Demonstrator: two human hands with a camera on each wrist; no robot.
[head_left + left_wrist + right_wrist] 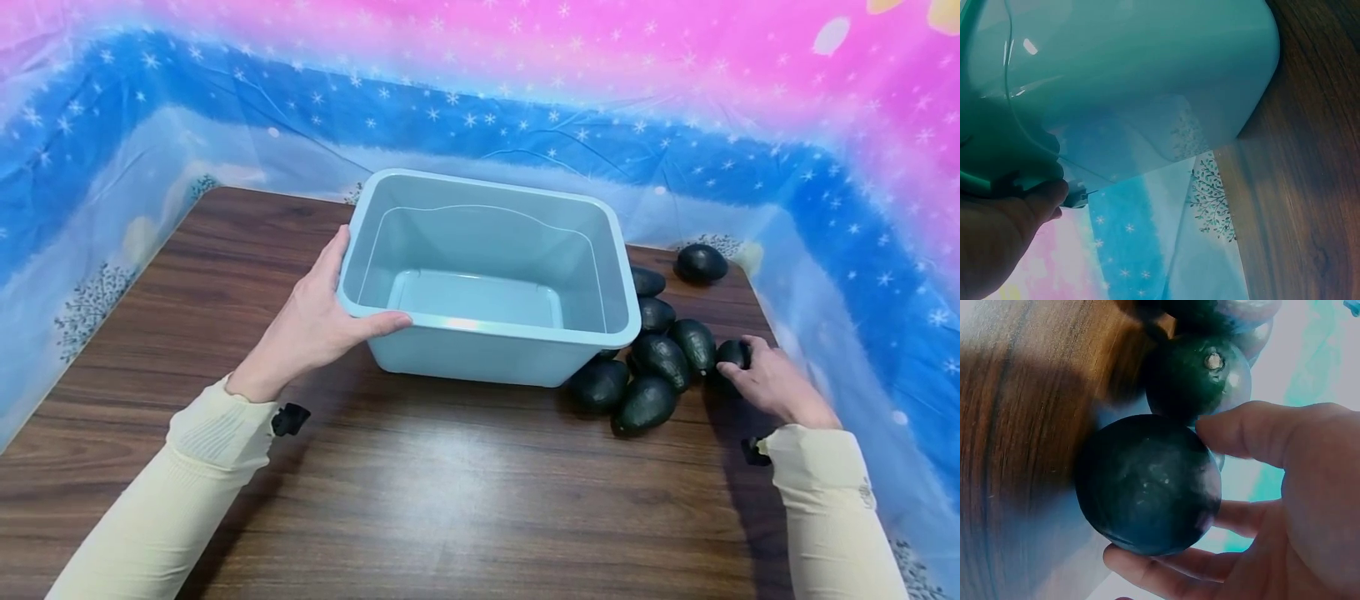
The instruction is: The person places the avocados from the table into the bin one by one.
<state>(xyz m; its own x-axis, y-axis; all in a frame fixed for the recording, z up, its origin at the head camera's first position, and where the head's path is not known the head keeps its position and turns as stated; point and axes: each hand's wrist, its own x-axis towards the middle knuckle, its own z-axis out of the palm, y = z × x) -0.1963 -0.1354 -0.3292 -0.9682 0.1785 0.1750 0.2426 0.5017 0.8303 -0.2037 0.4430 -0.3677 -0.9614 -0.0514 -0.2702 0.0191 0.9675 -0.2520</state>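
A light blue plastic tub [465, 357] stands on the table, its inner floor visible from above. My left hand [311, 321] grips the tub's near left corner, the thumb lying over the front rim; the left wrist view shows the hand [997, 237] at the tub's edge. Over at the table's right side, my right hand [776, 383] holds a dark avocado [733, 355]. In the right wrist view, the thumb and fingers curl round this avocado [1147, 487], close beside another avocado [1200, 378] whose stem end shows.
Several more avocados [660, 360] lie clustered against the tub's right side, partly hidden by it. A single avocado [701, 263] sits apart near the back right corner. The brown wooden table [450, 483] meets a patterned pink and blue cloth [480, 108] behind and at the sides.
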